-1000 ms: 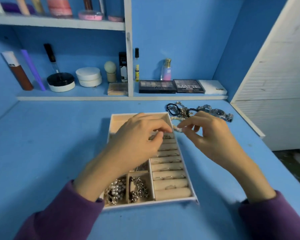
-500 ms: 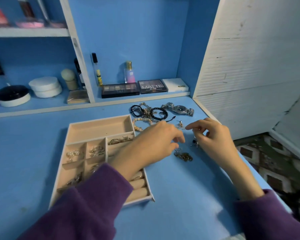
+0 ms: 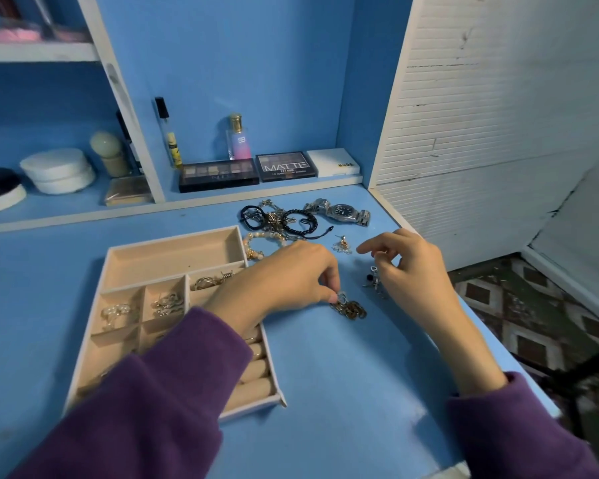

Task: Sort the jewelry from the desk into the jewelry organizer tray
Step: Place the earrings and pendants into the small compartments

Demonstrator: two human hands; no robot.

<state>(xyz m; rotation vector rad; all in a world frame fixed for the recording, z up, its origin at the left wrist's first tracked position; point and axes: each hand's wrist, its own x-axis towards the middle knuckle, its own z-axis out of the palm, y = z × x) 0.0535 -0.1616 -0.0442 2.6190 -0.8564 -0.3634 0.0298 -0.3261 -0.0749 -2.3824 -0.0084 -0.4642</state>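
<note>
The left hand (image 3: pixel 287 274) reaches right across the tray (image 3: pixel 173 238); its thumb and forefinger pinch a small silver loop at the left end of a gold chain (image 3: pixel 350 309), which lies bunched on the tabletop (image 3: pixel 360 382) just right of the tray. The right hand (image 3: pixel 415 271) hovers right of the chain, forefinger stretched out to the left and the other fingers loosely curled; a small silver piece (image 3: pixel 372 279) with a dark bead sits right at its thumb, and I cannot tell whether the thumb grips it or only comes near. Both sleeves are purple.

The tray lies at the left, tilted to the tabletop's edge; its small left compartments hold pearl earrings (image 3: pixel 115 311) and silver-gold pieces (image 3: pixel 166 300); a middle compartment holds gold rings (image 3: pixel 208 281); ring rolls (image 3: pixel 256 369) show at its near right, partly under the left arm.

Beyond the hands lies a pile: black bands (image 3: pixel 253 215), a black bead bracelet (image 3: pixel 300 221), a pearl bracelet (image 3: pixel 261 240) touching the tray's far right corner, a steel watch (image 3: pixel 343 211) at the far right, and a little dangling earring (image 3: pixel 342 245) apart from the rest.

On the far shelf (image 3: pixel 256 191) stand two palettes (image 3: pixel 218 172), a white box (image 3: pixel 332 162) and a perfume bottle (image 3: pixel 237 141).
</note>
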